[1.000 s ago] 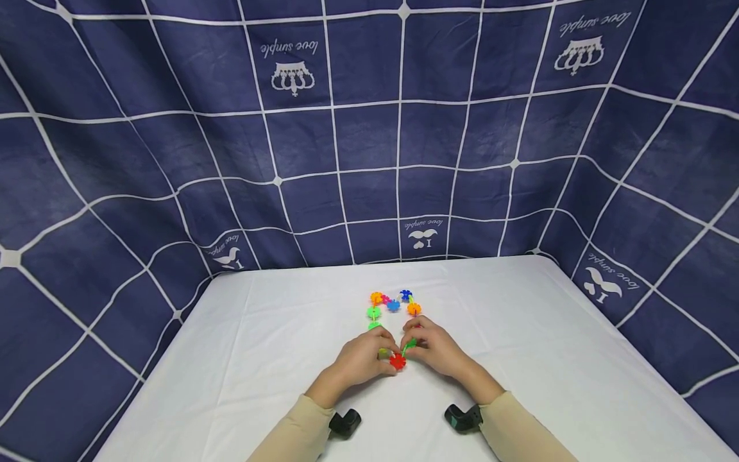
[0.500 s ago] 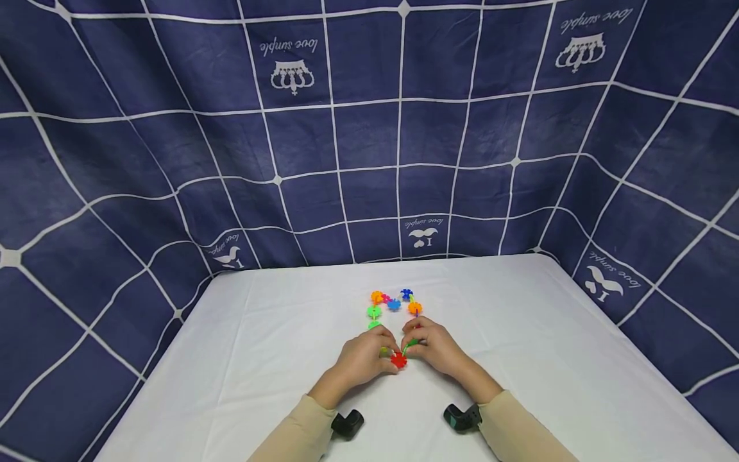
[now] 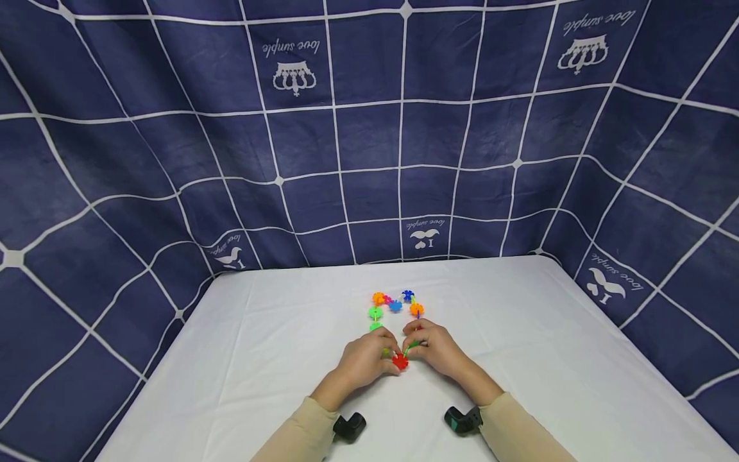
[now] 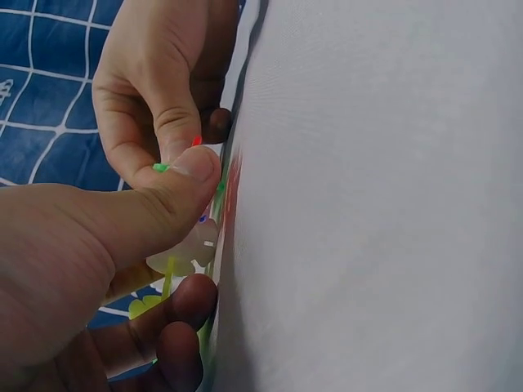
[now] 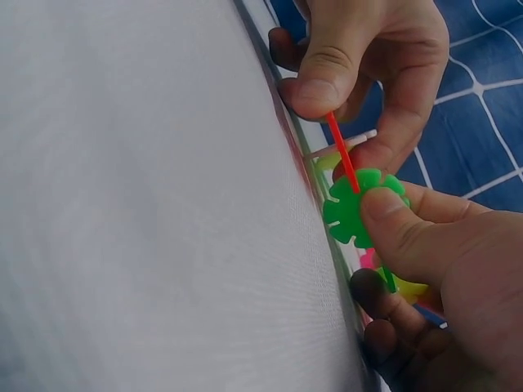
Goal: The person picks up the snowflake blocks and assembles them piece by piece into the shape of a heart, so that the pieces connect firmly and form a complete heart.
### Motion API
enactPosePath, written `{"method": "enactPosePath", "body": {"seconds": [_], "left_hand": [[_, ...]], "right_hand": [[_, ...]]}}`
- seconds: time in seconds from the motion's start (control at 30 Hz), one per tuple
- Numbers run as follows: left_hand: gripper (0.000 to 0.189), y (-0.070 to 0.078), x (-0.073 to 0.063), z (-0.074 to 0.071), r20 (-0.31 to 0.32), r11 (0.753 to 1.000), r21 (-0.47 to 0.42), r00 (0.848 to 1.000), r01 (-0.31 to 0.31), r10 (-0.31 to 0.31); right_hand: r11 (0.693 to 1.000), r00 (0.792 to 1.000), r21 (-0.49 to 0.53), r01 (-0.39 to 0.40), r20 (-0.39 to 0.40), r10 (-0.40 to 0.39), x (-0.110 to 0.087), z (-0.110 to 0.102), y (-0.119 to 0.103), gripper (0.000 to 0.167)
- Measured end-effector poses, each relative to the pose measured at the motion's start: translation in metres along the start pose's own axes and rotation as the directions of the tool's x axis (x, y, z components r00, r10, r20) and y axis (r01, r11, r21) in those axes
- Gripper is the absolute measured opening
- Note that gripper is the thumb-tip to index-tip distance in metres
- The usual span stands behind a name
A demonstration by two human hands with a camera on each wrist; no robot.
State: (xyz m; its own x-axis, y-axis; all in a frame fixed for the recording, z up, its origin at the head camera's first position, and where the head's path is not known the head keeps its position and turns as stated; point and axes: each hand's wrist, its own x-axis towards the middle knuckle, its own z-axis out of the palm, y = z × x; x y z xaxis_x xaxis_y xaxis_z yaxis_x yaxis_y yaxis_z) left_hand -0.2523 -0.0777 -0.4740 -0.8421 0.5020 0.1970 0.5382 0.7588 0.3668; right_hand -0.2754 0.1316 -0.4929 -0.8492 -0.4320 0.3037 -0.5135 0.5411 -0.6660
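Note:
Notched plastic snowflake discs are linked in a chain on the white table. My left hand (image 3: 365,356) pinches a red snowflake disc (image 3: 401,362) at the near end of the chain. In the right wrist view that red disc stands edge-on, its edge at a slot of a green snowflake disc (image 5: 343,216). My right hand (image 3: 437,346) pinches the green disc between thumb and fingers. Behind the left fingers, a whitish translucent disc (image 4: 176,253) and a yellow one (image 4: 145,307) show partly. Fingers hide parts of the chain near both hands.
Beyond my hands the chain runs on with light green (image 3: 376,313), orange (image 3: 378,298), light blue (image 3: 395,307) and dark blue discs (image 3: 408,296). A white cloth covers the table (image 3: 260,333). Blue checked curtains (image 3: 369,141) surround its far edge and sides.

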Motion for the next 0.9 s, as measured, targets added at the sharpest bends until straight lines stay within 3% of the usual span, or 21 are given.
{"method": "enactPosePath", "body": {"seconds": [0.43,0.9], "left_hand": [[0.028,0.002,-0.003,0.006,-0.027,1.000,-0.019,1.000,0.015,-0.016],[0.031,0.009,-0.004,0.009,-0.006,0.996,-0.075,0.999,0.049,-0.050]], "right_hand": [[1.000,1.000,0.029,0.002,-0.005,-0.002,-0.004,0.004,-0.002,0.007],[0.996,0.999,-0.079,-0.044,-0.019,0.042,-0.016,0.001,-0.001,0.023]]}}
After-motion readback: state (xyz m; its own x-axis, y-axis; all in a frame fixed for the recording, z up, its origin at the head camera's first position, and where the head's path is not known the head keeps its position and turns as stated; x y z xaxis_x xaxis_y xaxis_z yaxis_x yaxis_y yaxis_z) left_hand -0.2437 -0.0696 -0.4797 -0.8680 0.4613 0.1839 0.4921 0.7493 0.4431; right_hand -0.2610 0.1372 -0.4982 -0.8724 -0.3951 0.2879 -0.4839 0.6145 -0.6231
